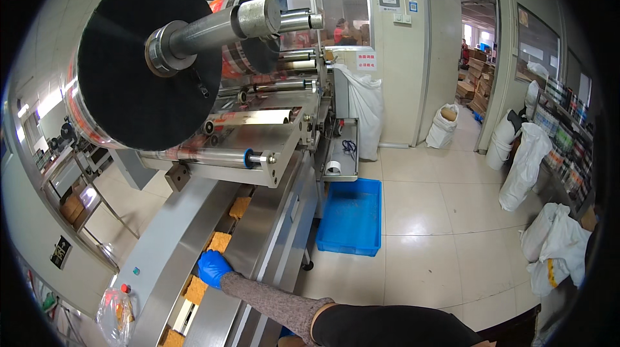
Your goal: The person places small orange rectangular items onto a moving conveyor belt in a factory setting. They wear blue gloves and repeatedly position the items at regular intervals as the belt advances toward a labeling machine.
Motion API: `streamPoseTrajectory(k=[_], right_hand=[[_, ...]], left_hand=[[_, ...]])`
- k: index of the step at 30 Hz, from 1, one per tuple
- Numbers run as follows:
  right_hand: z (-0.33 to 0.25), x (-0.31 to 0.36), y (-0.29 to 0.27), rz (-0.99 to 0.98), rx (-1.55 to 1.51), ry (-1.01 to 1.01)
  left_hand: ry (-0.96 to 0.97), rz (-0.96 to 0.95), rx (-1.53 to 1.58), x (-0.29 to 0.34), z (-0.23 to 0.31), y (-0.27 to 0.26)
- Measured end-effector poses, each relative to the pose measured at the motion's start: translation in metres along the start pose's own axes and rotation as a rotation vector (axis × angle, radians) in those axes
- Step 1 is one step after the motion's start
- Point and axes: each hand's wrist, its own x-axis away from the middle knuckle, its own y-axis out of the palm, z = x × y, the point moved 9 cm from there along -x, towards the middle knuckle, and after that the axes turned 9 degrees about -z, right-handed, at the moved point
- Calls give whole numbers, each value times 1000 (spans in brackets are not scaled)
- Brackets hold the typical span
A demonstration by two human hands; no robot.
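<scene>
My right hand (pixel 214 269), in a blue glove, reaches over the narrow feed channel (pixel 187 315) of a steel packing machine. Its fingers curl down and together, and their tips are hidden under the glove. Just ahead of them, touching or nearly so, a golden-brown crumbly block (pixel 219 242) sits in the channel. Behind the hand lies another such block (pixel 196 290), with one more (pixel 173 338) at the lower edge. A farther block (pixel 240 207) rests close to the machine's overhanging frame. My left hand does not show; a blue sliver under my right sleeve is too small to identify.
A big film roll with a black disc (pixel 152 63) overhangs the channel on a thick shaft. Right of the machine, a blue crate (pixel 351 250) stands on the tiled floor. White sacks (pixel 524 166) line the right wall. A clear bag (pixel 116 315) hangs at lower left, near a red button (pixel 125 288).
</scene>
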Motion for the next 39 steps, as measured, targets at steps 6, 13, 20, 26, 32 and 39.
streamPoseTrajectory(k=[6, 13, 20, 26, 32, 39], right_hand=[[10, 0, 7, -100, -2, 110], [15, -8, 8, -35, -112, 148], [16, -2, -3, -51, -60, 49], [-19, 4, -31, -51, 39, 1], [-2, -1, -6, -205, 44, 134], [-8, 2, -27, 7, 171, 15]], left_hand=[[200, 286, 194, 9, 11, -24], [43, 204, 21, 21, 2, -33], [-2, 146, 278, -9, -12, 13], [64, 298, 368, 11, -16, -9], [46, 279, 363, 1, -28, 6], [-234, 47, 56, -2, -37, 21]])
